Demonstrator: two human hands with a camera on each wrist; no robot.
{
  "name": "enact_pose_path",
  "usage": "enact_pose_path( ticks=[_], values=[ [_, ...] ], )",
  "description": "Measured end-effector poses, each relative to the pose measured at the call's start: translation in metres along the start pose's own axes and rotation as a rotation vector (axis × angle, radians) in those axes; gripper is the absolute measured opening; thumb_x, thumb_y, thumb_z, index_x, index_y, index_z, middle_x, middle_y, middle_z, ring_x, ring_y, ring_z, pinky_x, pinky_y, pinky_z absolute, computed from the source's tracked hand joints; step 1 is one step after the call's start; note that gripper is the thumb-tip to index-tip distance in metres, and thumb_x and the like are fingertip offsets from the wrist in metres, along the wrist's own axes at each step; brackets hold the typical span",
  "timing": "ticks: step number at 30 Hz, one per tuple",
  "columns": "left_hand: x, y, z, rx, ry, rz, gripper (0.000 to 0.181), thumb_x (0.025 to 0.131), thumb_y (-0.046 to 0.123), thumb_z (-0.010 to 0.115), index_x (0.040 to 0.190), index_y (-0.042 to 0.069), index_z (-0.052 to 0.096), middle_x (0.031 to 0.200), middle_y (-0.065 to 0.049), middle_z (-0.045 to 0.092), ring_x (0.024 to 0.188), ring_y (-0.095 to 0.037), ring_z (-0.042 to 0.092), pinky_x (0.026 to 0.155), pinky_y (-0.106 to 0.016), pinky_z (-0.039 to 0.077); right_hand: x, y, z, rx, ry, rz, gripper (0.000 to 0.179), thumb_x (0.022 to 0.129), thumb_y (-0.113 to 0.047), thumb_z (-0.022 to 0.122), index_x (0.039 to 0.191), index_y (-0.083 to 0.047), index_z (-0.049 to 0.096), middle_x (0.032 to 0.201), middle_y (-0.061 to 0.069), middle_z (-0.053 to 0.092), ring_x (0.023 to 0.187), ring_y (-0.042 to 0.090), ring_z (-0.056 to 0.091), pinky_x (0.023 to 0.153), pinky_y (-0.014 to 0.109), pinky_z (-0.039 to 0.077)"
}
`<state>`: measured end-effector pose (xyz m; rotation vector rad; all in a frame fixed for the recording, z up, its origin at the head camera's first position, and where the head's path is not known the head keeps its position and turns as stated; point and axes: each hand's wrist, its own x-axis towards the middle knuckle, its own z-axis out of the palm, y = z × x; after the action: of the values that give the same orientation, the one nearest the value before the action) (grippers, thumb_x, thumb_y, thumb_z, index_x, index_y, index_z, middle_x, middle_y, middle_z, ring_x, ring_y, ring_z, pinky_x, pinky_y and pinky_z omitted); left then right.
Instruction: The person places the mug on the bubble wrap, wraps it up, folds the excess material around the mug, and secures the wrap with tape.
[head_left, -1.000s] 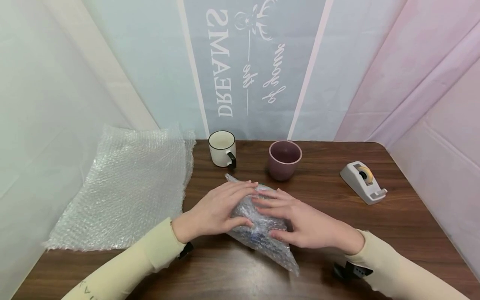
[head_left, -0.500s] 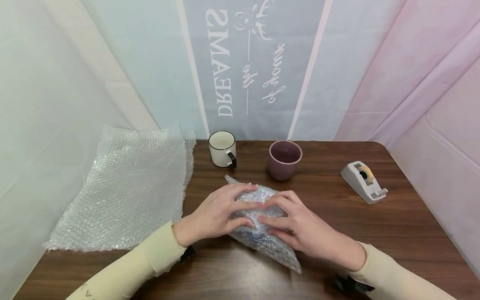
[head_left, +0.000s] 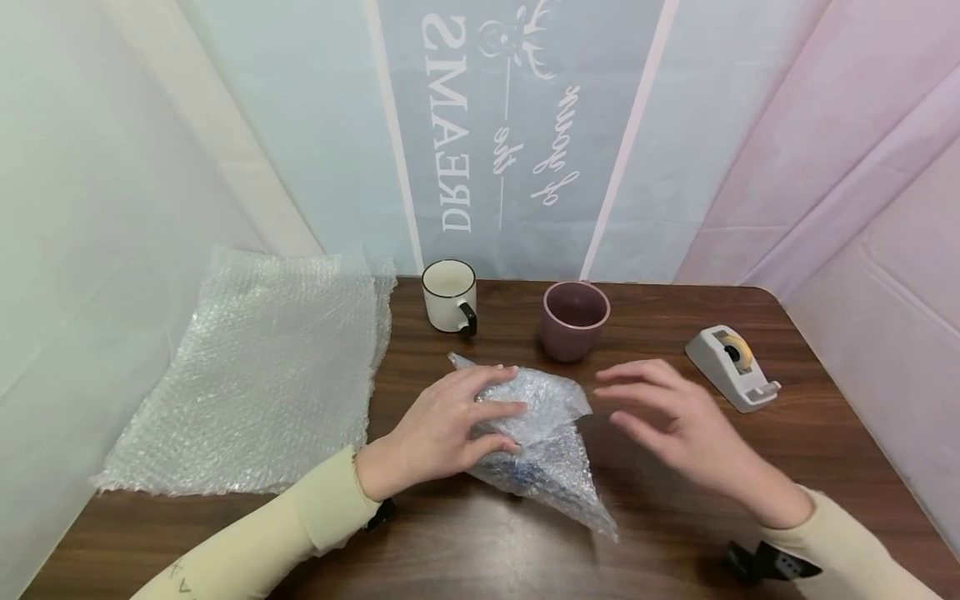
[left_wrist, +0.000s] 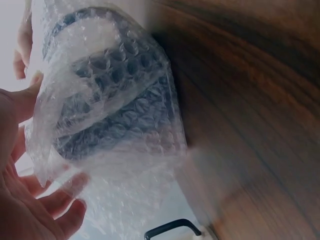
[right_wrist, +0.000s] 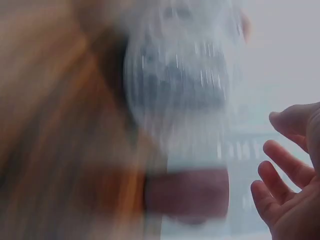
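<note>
Bubble-wrapped bundle (head_left: 551, 462): folded over, apparently untaped, pressed under spread left grip (head_left: 450, 421). Right grip (head_left: 682, 421): relaxed, nothing held. White mug (head_left: 446, 312), purple mug (head_left: 567, 340): both unwrapped.

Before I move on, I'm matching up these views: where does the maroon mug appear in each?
Head: the maroon mug is right of centre, beyond the bubble-wrapped bundle.
Left wrist: not in this picture.
Right wrist: the maroon mug is blurred, below centre.
Shared landmark: the bubble-wrapped bundle, in all three.
</note>
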<state>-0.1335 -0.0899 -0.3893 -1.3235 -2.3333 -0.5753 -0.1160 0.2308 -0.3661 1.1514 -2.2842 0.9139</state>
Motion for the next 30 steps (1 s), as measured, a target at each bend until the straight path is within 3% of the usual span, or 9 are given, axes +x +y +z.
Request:
enact_pose_path(
  ticks=[5,8,10,13,15,19,22,26,30],
  values=[
    [0.0,0.002,0.0,0.014,-0.002,-0.025,0.045,0.082,0.046,0.079,0.12,0.023,0.075,0.14,-0.009,0.055,0.129,-0.025,0.052,0.109,-0.035,0.04,-0.023,0.031,-0.042,-0.196,0.047,0.199,0.05,0.07,0.009,0.082,0.116,-0.01,0.073,0.119,0.006,0.067,0.118,0.0,0.052,0.096,0.009,0.036],
    [0.0,0.002,0.001,0.016,-0.01,-0.032,0.046,0.082,0.047,0.079,0.121,0.023,0.074,0.141,-0.009,0.054,0.13,-0.025,0.051,0.109,-0.036,0.04,-0.041,0.053,-0.066,-0.305,0.077,0.348,0.05,0.071,0.007,0.083,0.117,-0.008,0.072,0.116,0.008,0.066,0.109,-0.012,0.047,0.084,0.007,0.036],
    [0.0,0.002,0.001,0.017,-0.015,-0.033,0.046,0.082,0.047,0.078,0.121,0.023,0.074,0.141,-0.009,0.054,0.13,-0.025,0.051,0.109,-0.036,0.04,-0.055,0.069,-0.082,-0.341,0.068,0.469,0.048,0.076,0.003,0.082,0.121,-0.006,0.069,0.117,0.014,0.064,0.107,-0.004,0.052,0.076,0.009,0.034],
    [0.0,0.001,0.0,0.018,-0.019,-0.031,0.047,0.082,0.047,0.078,0.122,0.024,0.074,0.142,-0.009,0.054,0.129,-0.025,0.052,0.108,-0.035,0.041,-0.077,0.094,-0.1,-0.349,0.007,0.622,0.053,0.081,-0.004,0.08,0.13,0.001,0.059,0.117,0.024,0.059,0.103,0.025,0.057,0.077,0.022,0.037],
    [0.001,0.001,0.0,0.015,-0.022,-0.031,0.047,0.082,0.047,0.078,0.122,0.024,0.073,0.142,-0.009,0.053,0.128,-0.024,0.052,0.108,-0.035,0.041,-0.09,0.109,-0.107,-0.348,-0.059,0.675,0.063,0.082,-0.008,0.08,0.136,0.006,0.051,0.118,0.031,0.056,0.1,0.045,0.054,0.076,0.029,0.035],
    [0.001,0.001,0.0,0.008,-0.032,-0.041,0.048,0.082,0.047,0.078,0.123,0.024,0.073,0.142,-0.009,0.053,0.127,-0.025,0.053,0.107,-0.035,0.041,-0.109,0.127,-0.111,-0.227,-0.12,0.738,0.072,0.084,-0.011,0.08,0.142,0.009,0.041,0.117,0.032,0.057,0.092,0.008,0.062,0.074,0.019,0.042],
    [0.002,0.002,0.0,0.003,-0.038,-0.047,0.048,0.082,0.048,0.078,0.123,0.024,0.073,0.142,-0.009,0.053,0.128,-0.025,0.052,0.107,-0.035,0.041,-0.116,0.132,-0.111,-0.102,-0.098,0.761,0.063,0.087,-0.007,0.077,0.141,0.001,0.045,0.109,0.01,0.066,0.086,-0.016,0.052,0.066,0.006,0.043],
    [0.003,0.002,0.0,0.001,-0.036,-0.045,0.048,0.082,0.047,0.078,0.123,0.024,0.073,0.142,-0.009,0.053,0.128,-0.025,0.052,0.107,-0.036,0.042,-0.12,0.137,-0.11,0.069,-0.068,0.724,0.059,0.088,0.005,0.07,0.137,-0.02,0.048,0.099,-0.017,0.066,0.087,-0.01,0.059,0.069,0.007,0.046],
    [0.002,0.002,0.0,0.004,-0.031,-0.041,0.048,0.081,0.047,0.078,0.124,0.024,0.073,0.142,-0.009,0.053,0.127,-0.026,0.053,0.107,-0.036,0.042,-0.121,0.141,-0.11,0.202,-0.056,0.707,0.07,0.088,0.014,0.065,0.134,-0.035,0.044,0.097,-0.013,0.071,0.087,-0.005,0.063,0.069,0.009,0.047]
  ],
)
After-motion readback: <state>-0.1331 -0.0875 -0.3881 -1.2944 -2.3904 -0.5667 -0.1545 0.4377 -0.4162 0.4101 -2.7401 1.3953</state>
